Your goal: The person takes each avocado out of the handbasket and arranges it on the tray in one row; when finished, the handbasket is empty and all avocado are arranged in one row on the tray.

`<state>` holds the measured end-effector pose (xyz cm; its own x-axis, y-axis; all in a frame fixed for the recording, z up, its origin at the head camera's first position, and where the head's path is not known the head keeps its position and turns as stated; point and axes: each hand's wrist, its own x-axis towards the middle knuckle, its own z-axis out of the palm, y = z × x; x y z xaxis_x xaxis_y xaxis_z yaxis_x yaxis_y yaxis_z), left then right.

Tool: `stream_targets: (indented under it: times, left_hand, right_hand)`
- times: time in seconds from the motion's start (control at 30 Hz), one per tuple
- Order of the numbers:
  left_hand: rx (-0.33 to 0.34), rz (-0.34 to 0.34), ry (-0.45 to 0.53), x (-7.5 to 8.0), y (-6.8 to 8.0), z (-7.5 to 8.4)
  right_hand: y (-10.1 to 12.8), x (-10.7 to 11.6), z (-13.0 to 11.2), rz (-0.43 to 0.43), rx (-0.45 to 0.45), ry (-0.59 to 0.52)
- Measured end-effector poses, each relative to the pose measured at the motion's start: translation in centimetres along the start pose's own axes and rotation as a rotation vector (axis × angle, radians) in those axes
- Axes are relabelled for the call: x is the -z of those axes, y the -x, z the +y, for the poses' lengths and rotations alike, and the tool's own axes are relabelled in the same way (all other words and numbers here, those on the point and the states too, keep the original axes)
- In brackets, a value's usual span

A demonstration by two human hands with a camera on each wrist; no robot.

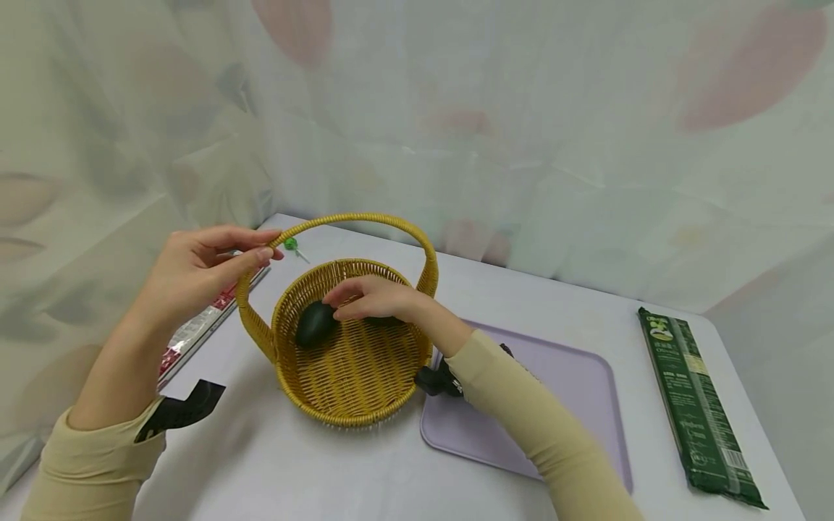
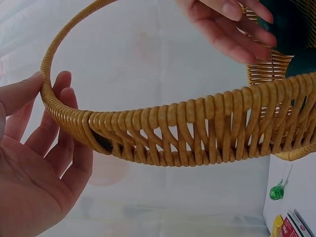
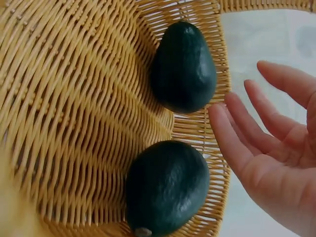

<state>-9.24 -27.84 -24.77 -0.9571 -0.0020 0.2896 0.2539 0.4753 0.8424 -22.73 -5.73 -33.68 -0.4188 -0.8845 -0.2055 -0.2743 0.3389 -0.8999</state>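
Note:
A yellow wicker basket [image 1: 355, 376] stands on the table, its arched handle [image 1: 355, 217] raised. My left hand [image 1: 189, 271] pinches the handle's left side between thumb and fingers. Inside the basket lie two dark green avocados; the right wrist view shows one avocado [image 3: 183, 66] and the other avocado [image 3: 168, 190] side by side near the wall. Over the basket, my right hand [image 1: 381, 298] has its fingers loosely extended and holds nothing. Its fingertips [image 3: 217, 116] are close to the avocados. The head view shows one avocado [image 1: 316, 324] clearly; the hand partly hides the other.
A lilac tray [image 1: 586, 391] lies right of the basket, partly under my right forearm. Farther right is a long green packet [image 1: 697, 405]. Behind my left hand are a green lollipop [image 1: 290, 244] and a red-and-white package [image 1: 202, 325]. A patterned curtain [image 1: 521, 145] hangs behind the table.

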Motion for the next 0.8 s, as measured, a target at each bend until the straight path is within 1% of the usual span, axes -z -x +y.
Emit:
stream_targets:
  times: [0.13,0.33,0.47,0.53,0.6,0.73,0.8]
  left_hand:
    - [-0.010,0.003,0.012,0.0,0.0,0.0]
    - [-0.015,0.007,0.016,0.1,0.0,0.0]
    - [-0.020,0.006,0.021,0.1,0.0,0.0]
    - [-0.021,0.006,0.027,0.1,0.0,0.0]
    - [-0.021,0.007,0.026,0.1,0.0,0.1]
    - [-0.016,0.007,0.020,0.1,-0.1,0.1]
    - [-0.012,0.006,0.018,0.1,0.0,0.1]
  right_hand:
    - [-1.1,-0.6,-0.1,0.008,-0.021,0.121]
    - [-2.3,-1.4,-0.3,-0.031,-0.042,0.332]
    - [-2.7,-1.7,-0.3,-0.044,0.000,0.450]
    - [-2.9,-1.7,-0.3,-0.044,0.034,0.487]
    - [-2.9,-1.7,-0.4,-0.046,0.048,0.530]
    - [-2.7,-1.7,-0.7,-0.033,0.013,0.596]
    - [-2.6,-1.8,-0.8,-0.016,0.000,0.603]
